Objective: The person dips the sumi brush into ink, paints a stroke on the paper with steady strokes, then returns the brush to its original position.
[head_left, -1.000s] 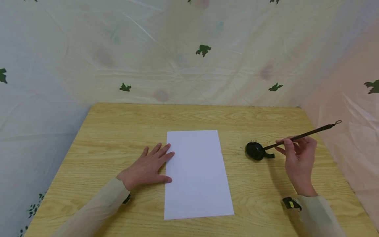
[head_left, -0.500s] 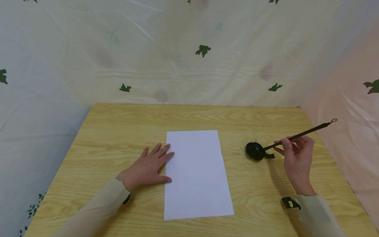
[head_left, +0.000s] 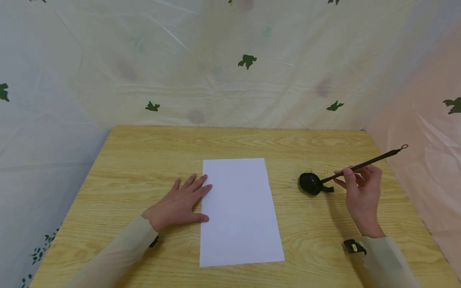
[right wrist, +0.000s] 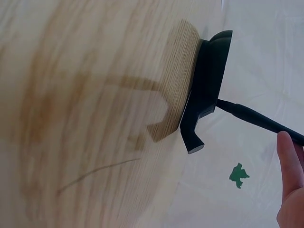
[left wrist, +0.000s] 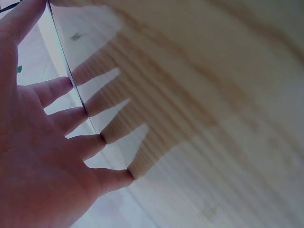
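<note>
Brush [head_left: 374, 161] and right hand [head_left: 363, 202] sit slightly farther left than second ago; fingers pinch shaft, tip at dish [head_left: 309, 184]. Left hand [head_left: 176, 204], fingers spread, rests on paper [head_left: 239, 216] edge.

Here's the left hand [head_left: 177, 205], fingers spread across the left edge of the paper [head_left: 239, 216]; the right hand [head_left: 363, 200] pinches the brush [head_left: 374, 160], tip at the dish [head_left: 309, 184].

Dim, diffuse light leaves soft shadows on the table [head_left: 144, 156].
</note>
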A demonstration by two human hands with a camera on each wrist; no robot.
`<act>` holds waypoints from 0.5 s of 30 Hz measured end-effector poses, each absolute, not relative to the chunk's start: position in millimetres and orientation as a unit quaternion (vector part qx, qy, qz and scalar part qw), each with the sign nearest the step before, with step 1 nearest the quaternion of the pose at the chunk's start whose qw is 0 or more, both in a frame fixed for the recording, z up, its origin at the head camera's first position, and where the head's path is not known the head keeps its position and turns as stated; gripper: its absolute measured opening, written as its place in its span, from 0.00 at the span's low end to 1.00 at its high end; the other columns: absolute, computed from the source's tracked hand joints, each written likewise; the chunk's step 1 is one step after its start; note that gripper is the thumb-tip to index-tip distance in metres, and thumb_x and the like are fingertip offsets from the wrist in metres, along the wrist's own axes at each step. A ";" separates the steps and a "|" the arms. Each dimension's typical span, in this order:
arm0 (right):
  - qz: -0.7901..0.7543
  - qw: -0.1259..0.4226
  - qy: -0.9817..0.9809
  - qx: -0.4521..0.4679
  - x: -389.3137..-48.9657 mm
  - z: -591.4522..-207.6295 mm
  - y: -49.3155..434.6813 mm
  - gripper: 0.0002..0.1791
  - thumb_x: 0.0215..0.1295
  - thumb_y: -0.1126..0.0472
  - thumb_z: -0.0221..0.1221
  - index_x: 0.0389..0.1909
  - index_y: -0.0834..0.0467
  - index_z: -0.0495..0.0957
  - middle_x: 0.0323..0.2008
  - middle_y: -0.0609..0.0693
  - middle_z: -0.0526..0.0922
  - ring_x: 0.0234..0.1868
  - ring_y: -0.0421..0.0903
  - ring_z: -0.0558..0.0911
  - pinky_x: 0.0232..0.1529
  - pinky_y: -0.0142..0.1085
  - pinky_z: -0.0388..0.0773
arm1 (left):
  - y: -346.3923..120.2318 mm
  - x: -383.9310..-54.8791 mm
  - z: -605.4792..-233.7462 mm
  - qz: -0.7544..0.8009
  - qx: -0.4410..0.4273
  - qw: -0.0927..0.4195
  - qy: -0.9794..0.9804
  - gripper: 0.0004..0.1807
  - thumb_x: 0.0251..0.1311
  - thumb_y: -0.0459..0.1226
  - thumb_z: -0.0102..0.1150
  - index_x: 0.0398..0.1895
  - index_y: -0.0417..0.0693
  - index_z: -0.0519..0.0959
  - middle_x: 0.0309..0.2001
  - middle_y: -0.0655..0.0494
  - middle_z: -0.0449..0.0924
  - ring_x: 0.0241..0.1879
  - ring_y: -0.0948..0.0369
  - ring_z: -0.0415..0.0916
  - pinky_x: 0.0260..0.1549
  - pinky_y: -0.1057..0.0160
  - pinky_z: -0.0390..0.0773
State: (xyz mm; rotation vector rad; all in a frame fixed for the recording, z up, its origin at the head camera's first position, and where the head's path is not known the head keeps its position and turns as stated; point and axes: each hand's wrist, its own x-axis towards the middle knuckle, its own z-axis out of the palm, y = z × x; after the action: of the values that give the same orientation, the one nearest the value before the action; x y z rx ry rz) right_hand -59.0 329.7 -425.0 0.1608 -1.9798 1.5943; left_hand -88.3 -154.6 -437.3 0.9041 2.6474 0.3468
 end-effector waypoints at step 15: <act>0.593 0.301 -0.745 0.052 -57.9 -423.8 332.1 0.20 0.77 0.72 0.51 0.65 0.65 0.62 0.46 0.53 0.80 0.45 0.43 0.87 0.46 0.31 0.83 | -154.4 -87.8 -437.2 0.119 0.318 0.160 0.927 0.50 0.63 0.64 0.63 0.82 0.51 0.59 0.84 0.48 0.46 0.82 0.42 0.38 0.71 0.27 0.44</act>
State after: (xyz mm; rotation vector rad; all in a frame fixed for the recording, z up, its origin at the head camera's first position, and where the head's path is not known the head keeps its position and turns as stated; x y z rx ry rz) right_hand -57.9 332.1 -423.8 0.1379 -1.9766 1.5737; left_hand -87.8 -154.4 -437.2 0.9076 2.6486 0.3413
